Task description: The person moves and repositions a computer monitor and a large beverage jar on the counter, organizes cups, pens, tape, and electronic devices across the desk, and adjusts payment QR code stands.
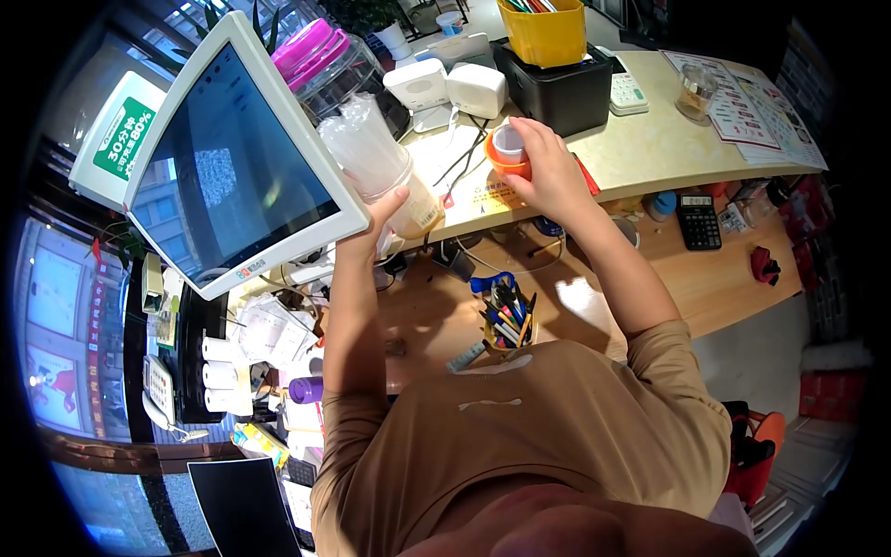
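My right hand (pixel 554 174) is closed around a small orange cup (pixel 507 168) with a whitish cup (pixel 509 143) nested in it, at the front edge of the cream counter. My left hand (pixel 376 221) is by the lower right corner of a white-framed monitor (pixel 237 162). Its thumb lies against a clear plastic tub (pixel 415 212) stuffed with translucent plastic (pixel 360 139); its other fingers are hidden, so its grip does not show. Beside the orange cup lies a yellow printed sheet (pixel 484 197).
Behind the cups stand a black box (pixel 554 88) topped by a yellow bin (pixel 546 32), and white devices (pixel 476 90). A large jar with a pink lid (pixel 309 53) is behind the monitor. On the lower desk are a pen holder (pixel 508 320) and a black calculator (pixel 698 223).
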Action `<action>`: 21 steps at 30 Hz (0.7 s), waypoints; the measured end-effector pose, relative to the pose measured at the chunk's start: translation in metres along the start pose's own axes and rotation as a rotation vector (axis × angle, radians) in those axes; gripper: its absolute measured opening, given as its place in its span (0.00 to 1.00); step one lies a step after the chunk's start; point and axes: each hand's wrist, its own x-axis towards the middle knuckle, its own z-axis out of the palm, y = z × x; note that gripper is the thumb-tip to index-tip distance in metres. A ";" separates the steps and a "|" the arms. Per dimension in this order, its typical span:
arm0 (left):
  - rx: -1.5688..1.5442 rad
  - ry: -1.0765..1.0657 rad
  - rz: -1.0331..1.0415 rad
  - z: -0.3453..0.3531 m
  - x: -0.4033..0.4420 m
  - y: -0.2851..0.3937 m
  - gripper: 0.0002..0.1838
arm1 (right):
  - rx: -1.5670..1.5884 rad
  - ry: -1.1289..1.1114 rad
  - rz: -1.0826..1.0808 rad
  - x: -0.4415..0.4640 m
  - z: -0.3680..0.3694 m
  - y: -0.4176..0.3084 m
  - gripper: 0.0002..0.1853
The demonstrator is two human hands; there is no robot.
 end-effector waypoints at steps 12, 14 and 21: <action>0.238 0.210 0.087 0.014 0.048 -0.007 0.37 | -0.175 -0.134 -0.124 0.070 -0.010 0.001 0.11; 0.146 0.202 0.113 0.012 0.057 -0.015 0.37 | -0.333 -0.290 -0.106 0.102 0.009 0.010 0.10; 0.923 0.207 0.420 -0.014 0.057 -0.043 0.39 | -0.424 -0.555 0.226 0.159 0.048 0.021 0.19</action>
